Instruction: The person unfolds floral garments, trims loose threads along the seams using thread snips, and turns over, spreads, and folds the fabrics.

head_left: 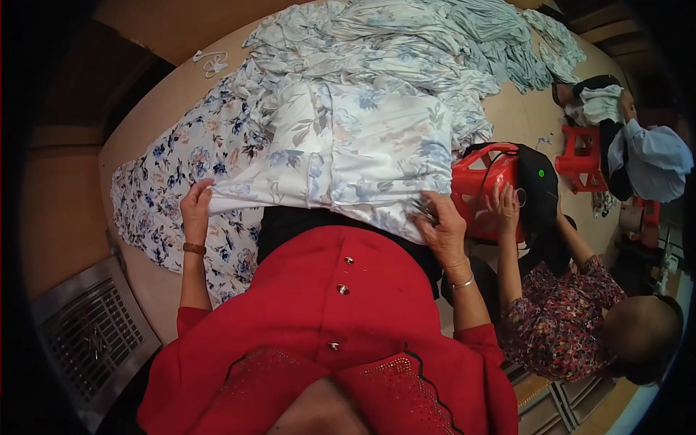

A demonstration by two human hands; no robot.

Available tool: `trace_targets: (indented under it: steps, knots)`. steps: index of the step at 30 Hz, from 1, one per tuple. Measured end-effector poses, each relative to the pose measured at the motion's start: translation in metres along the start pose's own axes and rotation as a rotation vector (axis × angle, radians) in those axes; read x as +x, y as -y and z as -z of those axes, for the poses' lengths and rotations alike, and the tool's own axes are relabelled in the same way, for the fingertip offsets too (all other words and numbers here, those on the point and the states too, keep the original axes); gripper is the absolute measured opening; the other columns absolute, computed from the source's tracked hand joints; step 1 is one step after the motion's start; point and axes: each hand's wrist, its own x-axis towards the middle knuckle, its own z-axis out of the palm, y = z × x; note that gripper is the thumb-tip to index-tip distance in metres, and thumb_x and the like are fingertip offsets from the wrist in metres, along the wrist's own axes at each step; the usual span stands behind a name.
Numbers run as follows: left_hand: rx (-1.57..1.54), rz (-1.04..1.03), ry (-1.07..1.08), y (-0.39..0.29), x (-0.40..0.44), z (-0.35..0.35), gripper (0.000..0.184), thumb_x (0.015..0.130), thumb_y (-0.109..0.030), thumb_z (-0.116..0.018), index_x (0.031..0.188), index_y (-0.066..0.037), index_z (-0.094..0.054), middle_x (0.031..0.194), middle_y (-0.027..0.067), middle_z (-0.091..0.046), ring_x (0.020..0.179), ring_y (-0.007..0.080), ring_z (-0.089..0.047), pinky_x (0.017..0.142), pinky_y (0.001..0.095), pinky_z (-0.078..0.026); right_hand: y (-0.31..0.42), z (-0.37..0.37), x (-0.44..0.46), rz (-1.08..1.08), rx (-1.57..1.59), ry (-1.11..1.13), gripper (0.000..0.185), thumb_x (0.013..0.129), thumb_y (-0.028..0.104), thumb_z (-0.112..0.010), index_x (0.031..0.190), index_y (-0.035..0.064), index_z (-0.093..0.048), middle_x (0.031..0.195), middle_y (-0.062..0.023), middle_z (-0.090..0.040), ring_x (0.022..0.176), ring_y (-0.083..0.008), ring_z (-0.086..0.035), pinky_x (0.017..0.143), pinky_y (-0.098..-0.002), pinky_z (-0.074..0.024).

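A white floral cloth [377, 138] with pale blue and grey flowers lies across my lap, its near edge drawn out between my hands. At its left corner, my left hand [196, 210] pinches the edge. My right hand [444, 230] is closed on the right end of the same edge, fingers curled over the fabric. Something small and dark shows by the right fingers; I cannot make out what it is. Under the left side spreads another floral cloth [174, 174] with darker blue and peach flowers.
More crumpled floral fabric [406, 36] is heaped ahead, with grey-green cloth [500, 43] at its right. A red plastic stool [475, 185] stands right of me. Beside it, a co-worker's hands [505, 210] hold black cloth [536, 174]. White cords [212, 61] lie far left; a metal grille [94, 330] is near left.
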Motion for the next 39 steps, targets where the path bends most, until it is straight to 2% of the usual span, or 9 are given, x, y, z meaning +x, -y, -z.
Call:
trace_targets:
  steps: [6, 13, 15, 20, 22, 25, 29, 33, 39]
  knots:
    - [0.053, -0.045, -0.038, 0.003, 0.001, -0.009, 0.013, 0.085, -0.01, -0.046, 0.086, -0.002, -0.056, 0.085, 0.0025, -0.058, 0.079, 0.0086, -0.049, 0.074, 0.023, -0.039, -0.003, -0.006, 0.001, 0.13, -0.301, 0.055, 0.026, 0.063, 0.0, -0.062, 0.087, 0.0097, -0.056, 0.088, -0.0064, -0.053, 0.068, -0.0273, -0.057, 0.056, -0.0347, -0.0459]
    - [-0.812, 0.065, 0.104, -0.001, 0.002, -0.008, 0.01, 0.087, -0.012, -0.047, 0.087, -0.004, -0.052, 0.08, 0.0027, -0.056, 0.076, 0.0092, -0.051, 0.07, 0.0198, -0.041, 0.017, -0.011, 0.019, 0.159, -0.301, 0.062, 0.043, 0.059, 0.01, -0.071, 0.099, 0.0115, -0.054, 0.116, -0.0067, -0.047, 0.075, -0.0265, -0.059, 0.057, -0.0329, -0.049]
    - [-1.235, 0.067, 0.403, -0.017, -0.003, 0.003, 0.006, 0.085, -0.008, -0.047, 0.083, -0.004, -0.051, 0.071, 0.0013, -0.052, 0.068, 0.0086, -0.05, 0.063, 0.0173, -0.04, 0.017, -0.016, 0.027, 0.21, -0.356, 0.088, 0.043, 0.06, 0.01, -0.07, 0.1, 0.0117, -0.054, 0.12, -0.007, -0.046, 0.074, -0.0271, -0.06, 0.056, -0.0334, -0.0488]
    - [-0.888, 0.136, 0.763, -0.038, -0.037, 0.027, 0.008, 0.078, -0.009, -0.053, 0.074, -0.003, -0.053, 0.066, 0.0022, -0.054, 0.059, 0.0075, -0.049, 0.053, 0.0195, -0.039, -0.01, -0.027, 0.033, 0.377, -0.465, 0.227, 0.025, 0.067, 0.01, -0.06, 0.091, 0.0115, -0.052, 0.096, -0.0104, -0.057, 0.054, -0.0279, -0.056, 0.046, -0.0356, -0.0442]
    - [-0.277, 0.211, 0.936, -0.05, -0.044, 0.017, 0.012, 0.076, -0.014, -0.057, 0.074, -0.002, -0.057, 0.067, -0.0001, -0.056, 0.057, 0.0057, -0.047, 0.05, 0.02, -0.038, 0.006, -0.009, 0.033, 0.358, -0.345, 0.207, 0.016, 0.068, 0.01, -0.061, 0.082, 0.0082, -0.052, 0.072, -0.011, -0.058, 0.051, -0.0306, -0.052, 0.046, -0.0351, -0.0424]
    - [0.02, 0.348, 1.124, 0.002, -0.04, 0.0, 0.013, 0.077, -0.015, -0.058, 0.079, -0.002, -0.061, 0.066, -0.0035, -0.056, 0.055, 0.0044, -0.046, 0.051, 0.0194, -0.038, 0.001, 0.03, 0.032, -0.027, 0.102, 0.857, 0.01, 0.074, 0.01, -0.061, 0.072, 0.0022, -0.055, 0.054, -0.0058, -0.052, 0.047, -0.0153, -0.048, 0.046, -0.0274, -0.0379]
    - [0.056, 0.66, 1.217, 0.051, -0.043, -0.002, 0.019, 0.079, -0.018, -0.055, 0.086, -0.003, -0.063, 0.064, -0.0031, -0.056, 0.053, 0.0063, -0.048, 0.049, 0.0207, -0.039, 0.003, 0.032, 0.016, -0.35, 0.36, 1.077, 0.016, 0.077, 0.013, -0.064, 0.071, -0.0005, -0.058, 0.054, 0.0055, -0.045, 0.053, -0.0022, -0.038, 0.046, -0.0214, -0.0329]
    - [0.406, 0.281, 0.931, 0.043, -0.007, -0.016, 0.027, 0.08, -0.027, -0.055, 0.088, -0.002, -0.062, 0.07, 0.0064, -0.061, 0.057, 0.0125, -0.054, 0.053, 0.0252, -0.044, 0.011, 0.026, 0.021, -0.5, 0.374, 0.996, 0.018, 0.078, 0.016, -0.063, 0.073, -0.0007, -0.059, 0.056, 0.0076, -0.042, 0.055, -0.0024, -0.036, 0.045, -0.0216, -0.031]
    - [0.107, -0.349, 0.126, -0.05, 0.114, -0.091, 0.032, 0.081, -0.028, -0.051, 0.094, 0.0, -0.059, 0.09, 0.0144, -0.059, 0.086, 0.0245, -0.055, 0.077, 0.0305, -0.041, -0.003, 0.008, 0.016, -0.301, 0.281, 0.749, 0.021, 0.079, 0.021, -0.063, 0.079, 0.0, -0.061, 0.054, 0.0041, -0.043, 0.054, -0.004, -0.036, 0.046, -0.0225, -0.0323]
